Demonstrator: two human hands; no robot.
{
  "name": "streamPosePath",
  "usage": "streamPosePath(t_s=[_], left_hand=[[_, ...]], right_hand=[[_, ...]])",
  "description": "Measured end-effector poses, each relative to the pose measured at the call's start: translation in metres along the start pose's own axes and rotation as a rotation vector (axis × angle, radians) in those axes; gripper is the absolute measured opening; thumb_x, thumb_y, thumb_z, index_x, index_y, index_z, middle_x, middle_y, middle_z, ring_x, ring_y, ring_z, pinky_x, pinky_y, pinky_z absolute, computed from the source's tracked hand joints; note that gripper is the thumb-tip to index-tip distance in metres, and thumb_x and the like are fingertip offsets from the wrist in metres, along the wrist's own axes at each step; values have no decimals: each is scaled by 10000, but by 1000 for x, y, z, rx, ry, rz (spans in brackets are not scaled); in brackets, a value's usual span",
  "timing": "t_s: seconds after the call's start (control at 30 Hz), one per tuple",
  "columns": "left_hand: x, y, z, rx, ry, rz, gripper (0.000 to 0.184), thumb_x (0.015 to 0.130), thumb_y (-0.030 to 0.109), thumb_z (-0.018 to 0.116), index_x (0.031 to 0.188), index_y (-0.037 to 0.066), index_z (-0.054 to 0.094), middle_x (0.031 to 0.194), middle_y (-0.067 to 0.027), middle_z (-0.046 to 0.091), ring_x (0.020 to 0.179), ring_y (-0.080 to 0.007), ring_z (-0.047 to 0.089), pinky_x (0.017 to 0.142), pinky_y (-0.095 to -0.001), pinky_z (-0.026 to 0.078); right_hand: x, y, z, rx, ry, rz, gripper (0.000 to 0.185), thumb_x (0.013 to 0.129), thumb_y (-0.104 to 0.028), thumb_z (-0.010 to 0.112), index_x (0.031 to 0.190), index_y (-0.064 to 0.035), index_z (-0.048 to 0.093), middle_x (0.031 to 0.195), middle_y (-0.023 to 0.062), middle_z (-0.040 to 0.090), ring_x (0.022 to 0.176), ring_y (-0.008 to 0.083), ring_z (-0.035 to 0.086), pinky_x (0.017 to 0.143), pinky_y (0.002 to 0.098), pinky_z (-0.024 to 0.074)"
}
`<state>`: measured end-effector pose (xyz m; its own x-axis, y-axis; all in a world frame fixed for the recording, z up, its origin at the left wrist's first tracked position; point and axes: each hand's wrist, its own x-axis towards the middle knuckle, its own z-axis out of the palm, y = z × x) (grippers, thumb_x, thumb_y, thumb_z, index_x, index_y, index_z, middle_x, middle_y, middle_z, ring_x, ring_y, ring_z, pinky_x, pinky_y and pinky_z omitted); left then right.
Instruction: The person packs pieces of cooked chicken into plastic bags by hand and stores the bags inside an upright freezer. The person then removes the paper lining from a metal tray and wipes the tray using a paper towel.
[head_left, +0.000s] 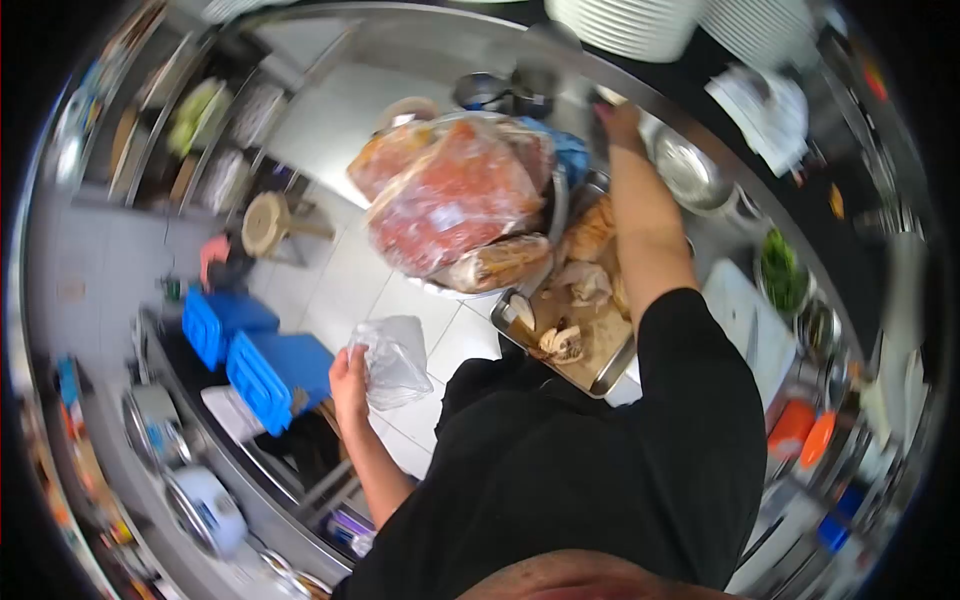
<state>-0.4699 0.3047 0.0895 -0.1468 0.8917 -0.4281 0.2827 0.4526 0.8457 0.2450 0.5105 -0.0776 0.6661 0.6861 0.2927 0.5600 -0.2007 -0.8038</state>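
head view: left hand (350, 380) gripped a clear plastic bag (398, 365) out over the floor (325, 290). right hand (620, 122) stretched past the metal tray (603, 350), near a round metal bowl (688, 168); could not tell its grip. progress, judged: bag in hand, apparently unfilled; food pieces (564, 345) lay loose in the tray, wrapped packs (455, 205) sat alongside.

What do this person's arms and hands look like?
Black sleeves, part of a black top, leave both forearms bare. The left hand wears no glove; the right hand looks ungloved too, though blurred. No watch or bracelet shows.
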Motion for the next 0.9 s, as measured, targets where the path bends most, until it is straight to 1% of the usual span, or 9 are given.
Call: streamPosePath(t_s=[0.03, 0.13, 0.2, 0.23, 0.3, 0.43, 0.6, 0.8, 0.9], left_hand=[[11, -14, 0, 14, 0, -9, 167, 950, 244, 643, 940, 78, 658, 640, 88, 453, 532, -28, 379, 471, -214, 291], [48, -49, 10, 47, 53, -5, 215, 923, 254, 666, 956, 41, 670, 693, 35, 546, 581, -56, 451, 505, -237, 349], [95, -93, 0, 329, 8, 171, 246, 894, 198, 658, 930, -45, 671, 809, -72, 669, 687, -147, 561, 619, -318, 445], [119, -117, -2, 449, 34, 218, 265, 888, 190, 659, 938, -70, 663, 828, -96, 679, 711, -171, 578, 650, -338, 466], [157, -132, 10, 453, 30, 225, 292, 880, 181, 661, 950, -102, 651, 861, -135, 692, 745, -204, 601, 695, -361, 495], [192, -140, 33, 214, -9, 132, 294, 881, 153, 657, 976, -124, 629, 914, -174, 688, 763, -232, 622, 693, -361, 524], [207, -127, 63, 90, -66, 38, 242, 867, 121, 654, 997, -79, 613, 862, -129, 642, 718, -217, 602, 617, -357, 504], [201, -137, 67, 139, 34, 32, 288, 845, 120, 641, 1086, 6, 532, 751, -74, 588, 591, -176, 544, 483, -325, 419], [176, -132, 73, 198, 30, 41, 251, 859, 126, 619, 1056, 0, 528, 745, -76, 581, 549, -166, 517, 451, -314, 396]], right_hand=[[-5, -15, 5, -219, 49, -133, 467, 787, -398, 763, 1097, -60, 677, 1049, 154, 703, 951, 345, 677, 832, 442, 532], [36, 51, 83, 74, 332, -374, 394, 825, -316, 746, 1121, -78, 638, 960, 124, 689, 827, 307, 675, 766, 422, 559], [-8, -57, 17, 1058, 177, 366, 212, 989, -272, 512, 1064, -88, 585, 918, 141, 655, 770, 262, 684, 606, 405, 587], [-28, -97, -18, 1225, 219, 637, 253, 1006, -259, 467, 1098, -38, 552, 905, 161, 647, 693, 279, 673, 599, 432, 610], [-53, -94, -51, 1175, -4, 473, 262, 997, -201, 455, 1127, 16, 525, 926, 189, 635, 700, 300, 669, 639, 466, 630], [-167, -163, -182, 1114, 289, 565, 285, 970, -88, 487, 1210, 66, 498, 1006, 195, 623, 778, 320, 673, 772, 461, 630], [-274, -116, -332, 916, 649, 562, 219, 964, -95, 474, 1106, 67, 519, 995, 216, 634, 806, 344, 687, 813, 467, 603], [-330, -13, -526, 716, 1055, 550, 256, 986, -113, 431, 1064, 86, 572, 904, 212, 671, 824, 294, 710, 699, 375, 629], [-341, 44, -609, 752, 1296, 517, 245, 978, -106, 470, 1030, 120, 549, 876, 218, 625, 740, 334, 676, 652, 468, 633]])
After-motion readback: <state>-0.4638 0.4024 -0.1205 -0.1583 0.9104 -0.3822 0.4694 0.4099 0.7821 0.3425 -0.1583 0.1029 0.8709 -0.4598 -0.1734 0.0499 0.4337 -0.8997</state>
